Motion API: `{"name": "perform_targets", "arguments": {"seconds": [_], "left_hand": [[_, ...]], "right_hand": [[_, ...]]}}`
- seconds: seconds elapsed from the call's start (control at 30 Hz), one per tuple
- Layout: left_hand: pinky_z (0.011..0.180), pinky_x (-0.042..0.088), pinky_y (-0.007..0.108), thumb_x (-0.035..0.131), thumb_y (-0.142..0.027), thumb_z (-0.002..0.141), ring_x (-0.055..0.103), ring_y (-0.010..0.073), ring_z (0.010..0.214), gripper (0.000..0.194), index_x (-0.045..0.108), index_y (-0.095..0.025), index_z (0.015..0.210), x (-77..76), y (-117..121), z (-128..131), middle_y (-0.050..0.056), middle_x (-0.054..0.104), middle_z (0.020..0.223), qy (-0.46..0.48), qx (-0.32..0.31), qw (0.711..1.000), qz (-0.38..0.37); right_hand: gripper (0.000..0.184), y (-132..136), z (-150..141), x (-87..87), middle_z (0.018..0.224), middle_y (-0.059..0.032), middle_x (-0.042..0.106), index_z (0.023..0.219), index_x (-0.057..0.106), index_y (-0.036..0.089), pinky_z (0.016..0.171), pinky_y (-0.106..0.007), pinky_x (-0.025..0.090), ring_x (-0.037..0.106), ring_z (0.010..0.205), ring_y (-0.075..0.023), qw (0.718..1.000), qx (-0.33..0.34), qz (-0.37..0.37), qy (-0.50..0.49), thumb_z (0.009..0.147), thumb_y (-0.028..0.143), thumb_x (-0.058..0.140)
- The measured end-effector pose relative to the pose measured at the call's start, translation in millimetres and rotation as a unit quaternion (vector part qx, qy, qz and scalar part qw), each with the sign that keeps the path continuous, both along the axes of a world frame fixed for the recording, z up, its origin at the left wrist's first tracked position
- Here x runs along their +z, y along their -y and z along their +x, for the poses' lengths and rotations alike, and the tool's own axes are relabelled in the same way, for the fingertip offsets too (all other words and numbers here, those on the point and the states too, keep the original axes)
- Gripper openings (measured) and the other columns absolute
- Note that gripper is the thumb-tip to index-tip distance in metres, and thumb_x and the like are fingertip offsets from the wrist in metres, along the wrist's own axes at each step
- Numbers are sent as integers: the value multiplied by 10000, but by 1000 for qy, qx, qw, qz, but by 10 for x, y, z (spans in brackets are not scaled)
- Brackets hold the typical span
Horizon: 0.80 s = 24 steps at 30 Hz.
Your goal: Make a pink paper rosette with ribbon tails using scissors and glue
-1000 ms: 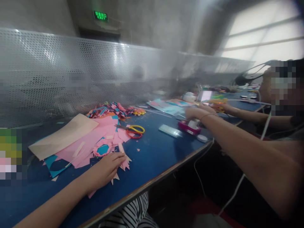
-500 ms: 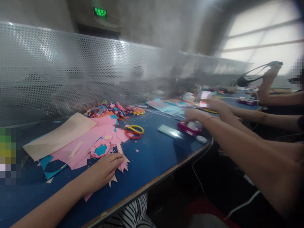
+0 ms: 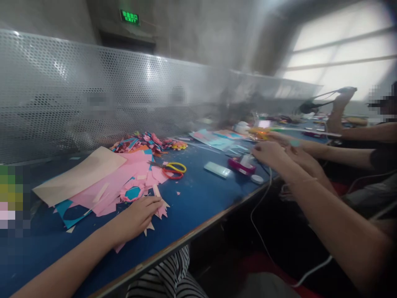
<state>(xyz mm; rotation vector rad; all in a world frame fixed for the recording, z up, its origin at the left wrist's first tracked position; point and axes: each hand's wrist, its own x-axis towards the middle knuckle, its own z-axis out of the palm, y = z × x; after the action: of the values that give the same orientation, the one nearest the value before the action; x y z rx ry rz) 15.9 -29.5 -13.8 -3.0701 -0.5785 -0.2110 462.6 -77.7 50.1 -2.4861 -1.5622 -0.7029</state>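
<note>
My left hand lies flat on the blue table, fingers stretched out over a small pile of pink and cream paper pieces with zigzag-cut ends. Part of the pile is hidden under the palm. Just beyond the knuckles sits a round pink paper ring with a blue middle. Scissors with one yellow and one red handle rest a little farther off, blades towards the paper sheets. Pink sheets and a large cream sheet overlap left of the hand, with a cut blue sheet below them. My right hand is out of view.
A perforated metal screen stands behind a heap of paper scraps. To the right, a co-worker's hands are near a purple tape dispenser and a pale flat box. A white cable hangs past the table edge.
The view has shifted slightly. My left hand stays on the paper pieces. The co-worker's hands have moved right, away from the tape dispenser, and farther back an orange thing now shows.
</note>
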Motion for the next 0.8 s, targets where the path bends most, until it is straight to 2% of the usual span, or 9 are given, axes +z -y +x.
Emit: {"name": "perform_targets", "arguments": {"seconds": [0.17,0.27,0.33,0.43,0.6,0.73,0.8], "left_hand": [[964,353,306,327,-100,804,414,155,1153,409,421,-175,1195,-13,-6,-10,61,473,1248,4,-3,1000,8],[962,353,309,324,-95,800,411,157,1153,412,417,-167,1195,-24,-7,-17,68,468,1251,1,-6,1000,9],[962,352,307,327,-91,794,408,156,1154,420,411,-165,1198,-43,-15,-20,70,462,1257,1,-8,1000,11],[961,351,306,333,-87,785,410,153,1151,431,404,-181,1200,-69,-32,-21,60,465,1254,14,-10,1000,15],[960,351,316,329,-104,803,417,156,1146,415,403,-184,1203,-59,-30,-17,61,478,1240,10,-13,1000,8],[965,342,312,312,-124,823,411,152,1151,395,408,-181,1202,-46,-12,-21,61,479,1238,25,-16,999,14],[965,341,312,310,-118,819,414,152,1148,396,415,-179,1196,-33,-3,-21,61,480,1237,25,-16,999,14]], "right_hand": [[322,137,-80,-432,781,-119,625,770,640,122,626,-266,341,555,740,-190,1000,-1,10,1,801,240,342],[310,98,-86,-570,781,-112,611,756,635,130,633,-265,340,541,753,-186,998,10,61,7,804,234,347],[310,75,-63,-580,776,-103,604,738,632,139,628,-263,338,532,744,-183,997,19,80,5,808,241,348],[328,64,-23,-525,754,-106,590,723,624,130,622,-269,336,520,709,-184,997,28,69,9,819,249,334],[331,99,1,-491,833,-125,586,739,615,119,700,-268,349,519,809,-194,995,80,48,23,824,208,308],[315,142,1,-550,892,-129,577,802,608,118,720,-267,357,514,837,-191,996,72,45,11,823,195,303],[309,148,-6,-538,915,-145,565,833,602,98,716,-269,363,512,848,-194,997,68,20,6,817,174,302]]}}
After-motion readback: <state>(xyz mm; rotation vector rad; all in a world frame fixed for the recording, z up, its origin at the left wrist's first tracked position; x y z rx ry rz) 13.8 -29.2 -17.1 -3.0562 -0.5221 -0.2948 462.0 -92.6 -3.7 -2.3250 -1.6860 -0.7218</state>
